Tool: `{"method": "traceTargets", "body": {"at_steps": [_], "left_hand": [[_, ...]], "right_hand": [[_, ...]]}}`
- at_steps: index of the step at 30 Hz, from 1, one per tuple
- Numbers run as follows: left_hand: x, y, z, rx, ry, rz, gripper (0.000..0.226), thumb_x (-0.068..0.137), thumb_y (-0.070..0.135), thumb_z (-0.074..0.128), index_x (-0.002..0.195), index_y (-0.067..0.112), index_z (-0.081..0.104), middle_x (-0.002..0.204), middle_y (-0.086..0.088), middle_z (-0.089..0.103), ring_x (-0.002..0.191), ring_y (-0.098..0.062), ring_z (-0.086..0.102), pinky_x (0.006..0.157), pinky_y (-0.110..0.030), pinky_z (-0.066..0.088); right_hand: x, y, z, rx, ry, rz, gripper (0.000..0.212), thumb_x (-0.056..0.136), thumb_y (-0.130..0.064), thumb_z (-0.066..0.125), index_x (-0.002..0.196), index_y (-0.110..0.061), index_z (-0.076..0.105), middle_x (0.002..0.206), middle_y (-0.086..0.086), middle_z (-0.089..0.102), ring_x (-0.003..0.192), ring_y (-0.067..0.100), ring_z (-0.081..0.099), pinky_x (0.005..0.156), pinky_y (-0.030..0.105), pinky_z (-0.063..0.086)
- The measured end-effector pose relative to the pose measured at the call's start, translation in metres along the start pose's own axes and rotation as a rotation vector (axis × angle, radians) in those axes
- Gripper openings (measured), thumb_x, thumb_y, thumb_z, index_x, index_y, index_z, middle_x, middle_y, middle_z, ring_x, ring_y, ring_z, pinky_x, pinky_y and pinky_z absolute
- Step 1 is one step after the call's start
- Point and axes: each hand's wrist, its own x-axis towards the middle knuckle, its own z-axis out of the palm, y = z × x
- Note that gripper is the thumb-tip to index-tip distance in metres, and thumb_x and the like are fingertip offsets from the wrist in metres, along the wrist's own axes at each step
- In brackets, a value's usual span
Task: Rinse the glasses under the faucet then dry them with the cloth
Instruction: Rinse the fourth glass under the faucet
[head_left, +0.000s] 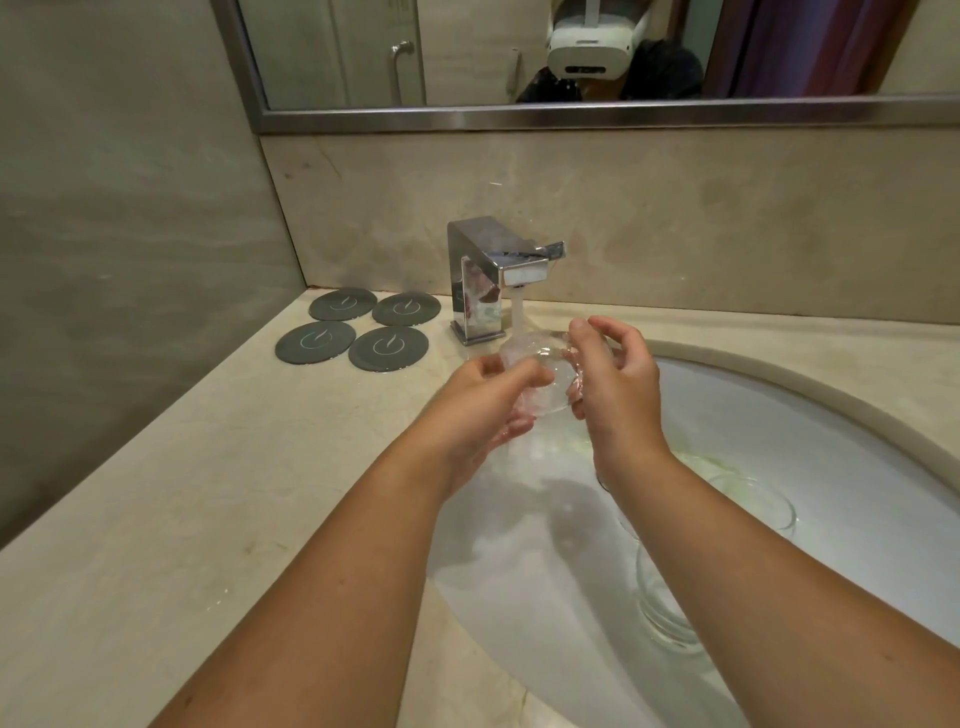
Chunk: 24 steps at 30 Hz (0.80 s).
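I hold a clear glass on its side under the water running from the chrome faucet. My left hand grips it from below and the left, thumb over its side. My right hand curls round its right end, fingers at the rim. Two more clear glasses lie in the white sink: one at the right near the drain, another partly hidden under my right forearm. No cloth is in view.
Several dark round coasters lie on the beige stone counter left of the faucet. A mirror hangs above the backsplash. A grey wall closes the left side.
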Motion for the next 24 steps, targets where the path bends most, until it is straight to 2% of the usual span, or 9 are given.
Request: {"method": "traceTargets", "body": {"at_steps": [4,6,9,11,13,16,18,20,24], "left_hand": [[-0.0002,-0.0003,-0.0009,0.062,0.049,0.117,0.067,0.060,0.028,0.085,0.120,0.032,0.057,0.125,0.000,0.072,0.111,-0.013,0.072,0.097,-0.033,0.060],[0.0003,-0.0018,-0.0024,0.120,0.054,0.154,0.080,0.057,0.030,0.089,0.130,0.033,0.056,0.126,0.003,0.071,0.114,-0.013,0.072,0.106,-0.039,0.057],[0.0003,-0.0035,-0.0028,0.178,0.026,0.207,0.091,0.063,0.024,0.092,0.144,0.031,0.051,0.128,0.008,0.067,0.112,-0.010,0.073,0.110,-0.042,0.054],[0.0035,-0.0054,-0.0018,0.145,0.002,0.216,0.097,0.059,0.029,0.091,0.147,0.032,0.049,0.130,0.009,0.069,0.114,-0.010,0.073,0.109,-0.041,0.054],[0.0044,-0.0055,0.0008,0.111,-0.010,0.177,0.103,0.055,0.049,0.091,0.148,0.035,0.049,0.130,0.010,0.071,0.117,-0.012,0.072,0.104,-0.039,0.056],[0.0037,-0.0043,0.0026,0.068,0.000,0.102,0.098,0.063,0.068,0.086,0.146,0.027,0.053,0.127,0.001,0.071,0.098,-0.017,0.076,0.086,-0.032,0.061],[0.0023,-0.0041,0.0029,0.093,0.009,0.128,0.093,0.066,0.070,0.082,0.142,0.022,0.056,0.127,-0.003,0.071,0.090,-0.016,0.080,0.081,-0.031,0.061],[0.0013,-0.0049,0.0024,0.119,0.021,0.185,0.089,0.066,0.067,0.085,0.139,0.024,0.058,0.127,0.000,0.074,0.094,-0.013,0.079,0.084,-0.031,0.062],[0.0004,-0.0044,-0.0002,0.161,0.006,0.265,0.079,0.072,0.050,0.087,0.142,0.031,0.058,0.125,0.004,0.076,0.112,-0.009,0.075,0.097,-0.035,0.060]], "right_hand": [[0.0048,0.0000,-0.0015,0.009,-0.040,0.182,0.044,0.098,-0.061,0.063,0.115,-0.021,0.069,0.102,0.002,0.075,0.074,0.019,0.064,0.051,0.031,0.041],[0.0054,0.0007,-0.0018,0.018,-0.070,0.250,0.055,0.097,-0.066,0.061,0.113,-0.014,0.071,0.091,0.004,0.072,0.061,0.019,0.058,0.047,0.029,0.038],[0.0043,0.0005,-0.0007,0.074,-0.061,0.281,0.044,0.098,-0.055,0.066,0.111,-0.013,0.071,0.089,0.007,0.072,0.056,0.021,0.053,0.046,0.027,0.034],[0.0033,-0.0016,-0.0001,0.101,-0.042,0.254,0.035,0.098,-0.049,0.067,0.108,-0.016,0.071,0.090,0.007,0.072,0.057,0.021,0.052,0.047,0.028,0.034],[0.0022,-0.0030,0.0001,0.118,-0.031,0.217,0.029,0.098,-0.044,0.067,0.106,-0.017,0.071,0.085,0.004,0.070,0.054,0.018,0.049,0.047,0.028,0.035],[-0.0004,-0.0058,0.0004,0.096,-0.025,0.170,0.022,0.098,-0.039,0.067,0.107,-0.019,0.071,0.083,-0.003,0.071,0.060,0.016,0.056,0.050,0.028,0.040],[0.0001,-0.0047,0.0008,0.095,-0.034,0.145,0.020,0.098,-0.036,0.066,0.107,-0.019,0.071,0.090,-0.003,0.071,0.071,0.016,0.061,0.050,0.028,0.041],[0.0021,-0.0026,0.0016,0.119,-0.056,0.154,0.025,0.093,-0.039,0.066,0.107,-0.019,0.071,0.097,0.002,0.070,0.077,0.018,0.062,0.048,0.028,0.040],[0.0056,0.0014,0.0005,0.103,-0.098,0.263,0.049,0.093,-0.060,0.063,0.114,-0.017,0.072,0.100,0.008,0.073,0.066,0.021,0.060,0.047,0.029,0.039]]}}
